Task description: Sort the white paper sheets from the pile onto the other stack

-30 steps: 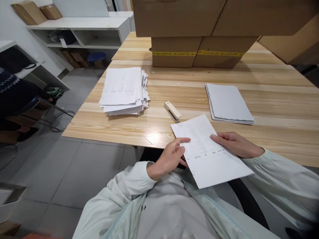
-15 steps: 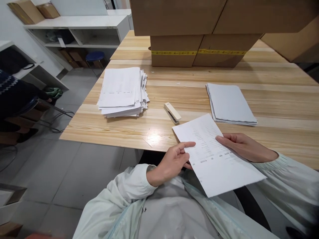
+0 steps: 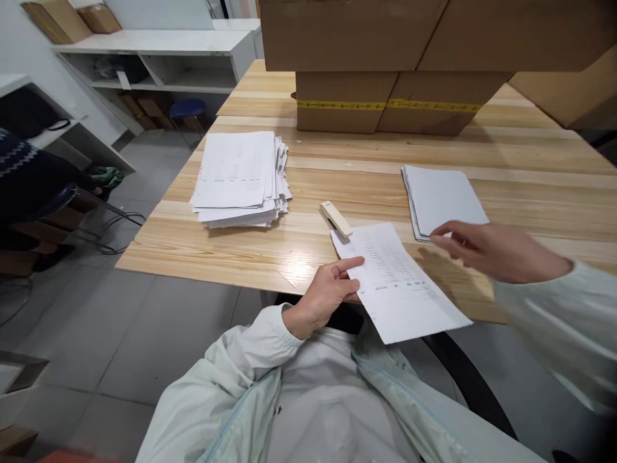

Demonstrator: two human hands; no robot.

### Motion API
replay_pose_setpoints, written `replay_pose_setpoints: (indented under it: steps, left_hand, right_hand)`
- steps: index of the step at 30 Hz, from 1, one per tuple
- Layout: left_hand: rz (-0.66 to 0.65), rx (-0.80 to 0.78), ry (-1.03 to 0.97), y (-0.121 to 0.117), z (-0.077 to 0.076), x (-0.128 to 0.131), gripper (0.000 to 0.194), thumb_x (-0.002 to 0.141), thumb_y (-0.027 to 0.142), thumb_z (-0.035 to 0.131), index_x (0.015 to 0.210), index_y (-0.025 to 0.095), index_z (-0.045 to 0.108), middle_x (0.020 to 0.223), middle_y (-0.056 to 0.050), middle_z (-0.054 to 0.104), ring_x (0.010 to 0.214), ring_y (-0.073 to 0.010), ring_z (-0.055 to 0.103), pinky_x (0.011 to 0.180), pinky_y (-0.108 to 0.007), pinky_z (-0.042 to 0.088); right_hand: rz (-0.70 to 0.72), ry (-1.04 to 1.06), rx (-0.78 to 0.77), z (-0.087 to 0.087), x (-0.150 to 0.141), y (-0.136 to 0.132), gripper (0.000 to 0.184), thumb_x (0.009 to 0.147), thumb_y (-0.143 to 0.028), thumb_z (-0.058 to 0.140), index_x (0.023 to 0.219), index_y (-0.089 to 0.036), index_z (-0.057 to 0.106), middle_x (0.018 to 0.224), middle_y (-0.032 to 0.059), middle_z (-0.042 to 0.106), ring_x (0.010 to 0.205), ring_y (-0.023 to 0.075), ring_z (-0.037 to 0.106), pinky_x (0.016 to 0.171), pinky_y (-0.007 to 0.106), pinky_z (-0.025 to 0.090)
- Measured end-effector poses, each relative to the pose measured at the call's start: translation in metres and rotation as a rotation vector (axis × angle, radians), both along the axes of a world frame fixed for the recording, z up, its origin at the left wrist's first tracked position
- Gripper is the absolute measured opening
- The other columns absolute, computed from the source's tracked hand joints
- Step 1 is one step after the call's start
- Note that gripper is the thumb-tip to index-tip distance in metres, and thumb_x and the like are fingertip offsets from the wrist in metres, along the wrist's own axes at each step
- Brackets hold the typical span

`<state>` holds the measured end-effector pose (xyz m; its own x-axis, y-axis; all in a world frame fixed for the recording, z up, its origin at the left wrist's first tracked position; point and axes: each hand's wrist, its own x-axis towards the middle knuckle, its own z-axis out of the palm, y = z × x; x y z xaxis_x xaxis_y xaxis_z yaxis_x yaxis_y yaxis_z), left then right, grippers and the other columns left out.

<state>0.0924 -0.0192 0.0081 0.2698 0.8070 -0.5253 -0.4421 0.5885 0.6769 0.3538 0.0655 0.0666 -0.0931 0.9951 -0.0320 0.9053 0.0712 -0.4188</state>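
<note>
My left hand [image 3: 330,290] pinches the left edge of a printed sheet of paper [image 3: 396,281] that lies over the near edge of the wooden table [image 3: 530,161]. My right hand [image 3: 482,247] hovers above the table with fingers loosely apart and nothing in them, just in front of a neat stack of white paper [image 3: 441,200]. A beige stapler [image 3: 335,218] lies on the table just beyond the sheet's far corner. A thicker, untidy pile of printed papers [image 3: 241,177] sits at the table's left.
Large cardboard boxes [image 3: 385,64] with yellow tape are stacked at the far side of the table. White shelving [image 3: 159,51] and a blue stool [image 3: 186,109] stand at the back left. A person in dark clothing [image 3: 24,173] sits at the left edge.
My right hand has let go of the printed sheet and lifted up and right toward the neat white stack. My left hand still holds the sheet, which now lies flatter on the table edge.
</note>
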Motion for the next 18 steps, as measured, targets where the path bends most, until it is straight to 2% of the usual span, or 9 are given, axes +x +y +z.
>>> replay_pose_setpoints:
  steps: [2,4,6,7,9,11,13,15,18]
  left_hand:
    - [-0.017,-0.002,0.009,0.001,0.003,-0.001,0.057,0.071,-0.002,0.064,0.127,0.009,0.065,0.086,-0.006,0.074,0.074,-0.0144,0.068,0.074,-0.031,0.06]
    - [-0.014,-0.014,0.013,0.001,0.006,0.0,0.057,0.071,-0.003,0.062,0.127,0.008,0.064,0.082,-0.004,0.073,0.071,-0.0131,0.067,0.071,-0.028,0.06]
    - [-0.005,-0.035,0.006,0.001,0.01,0.0,0.058,0.072,-0.005,0.06,0.129,0.007,0.062,0.079,-0.002,0.071,0.067,-0.011,0.066,0.068,-0.026,0.06]
    - [0.002,-0.047,0.002,0.001,0.011,0.001,0.058,0.073,-0.006,0.059,0.13,0.006,0.06,0.077,-0.001,0.07,0.065,-0.0099,0.065,0.067,-0.025,0.059]
    - [0.017,-0.063,-0.007,0.0,0.012,0.001,0.059,0.073,-0.008,0.058,0.131,0.004,0.058,0.073,0.001,0.068,0.061,-0.0083,0.063,0.065,-0.024,0.059]
    - [0.028,-0.064,-0.013,0.0,0.012,0.0,0.061,0.072,-0.009,0.057,0.132,0.003,0.058,0.07,0.002,0.066,0.059,-0.008,0.061,0.064,-0.023,0.058]
    - [0.025,-0.065,-0.025,0.001,0.011,-0.001,0.062,0.071,-0.008,0.058,0.132,0.003,0.057,0.069,0.002,0.065,0.059,-0.0089,0.061,0.065,-0.025,0.058]
    - [0.014,-0.073,-0.042,0.002,0.01,-0.003,0.064,0.07,-0.007,0.059,0.133,0.003,0.057,0.072,0.0,0.067,0.061,-0.0106,0.063,0.066,-0.026,0.058]
    - [0.0,-0.088,-0.055,0.005,0.009,-0.004,0.064,0.069,-0.006,0.061,0.133,0.004,0.058,0.079,-0.003,0.071,0.065,-0.0114,0.065,0.066,-0.026,0.058]
  right_hand:
    - [0.102,-0.104,0.09,0.018,-0.009,0.016,0.005,0.085,-0.029,0.072,0.081,-0.026,0.072,0.065,0.0015,0.067,0.052,0.0121,0.048,0.062,0.034,0.033]
    - [0.261,-0.031,0.312,0.025,-0.035,0.033,0.013,0.093,-0.027,0.06,0.089,-0.024,0.071,0.081,0.0055,0.069,0.067,0.015,0.056,0.069,0.035,0.039]
    - [0.467,0.097,0.474,0.016,-0.074,0.05,0.024,0.098,-0.023,0.046,0.101,-0.021,0.07,0.1,0.0107,0.069,0.089,0.0203,0.062,0.079,0.037,0.045]
    - [0.56,0.129,0.501,0.007,-0.096,0.058,0.029,0.098,-0.02,0.041,0.106,-0.02,0.069,0.107,0.0123,0.067,0.098,0.0231,0.062,0.085,0.04,0.047]
    - [0.66,0.157,0.508,-0.016,-0.136,0.07,0.033,0.097,-0.016,0.038,0.116,-0.02,0.065,0.12,0.0137,0.064,0.113,0.0268,0.058,0.094,0.045,0.047]
    - [0.679,0.17,0.496,-0.039,-0.166,0.078,0.036,0.096,-0.015,0.038,0.123,-0.02,0.061,0.13,0.0146,0.06,0.123,0.0289,0.052,0.103,0.049,0.044]
    - [0.67,0.172,0.473,-0.058,-0.182,0.08,0.036,0.097,-0.019,0.037,0.126,-0.019,0.059,0.137,0.0159,0.056,0.129,0.0302,0.047,0.107,0.051,0.041]
    - [0.64,0.16,0.449,-0.071,-0.188,0.079,0.035,0.099,-0.023,0.036,0.126,-0.016,0.058,0.138,0.0175,0.056,0.13,0.0313,0.046,0.108,0.051,0.04]
    - [0.57,0.12,0.458,-0.083,-0.189,0.075,0.035,0.1,-0.027,0.037,0.124,-0.015,0.06,0.137,0.0178,0.057,0.129,0.0326,0.046,0.105,0.051,0.041]
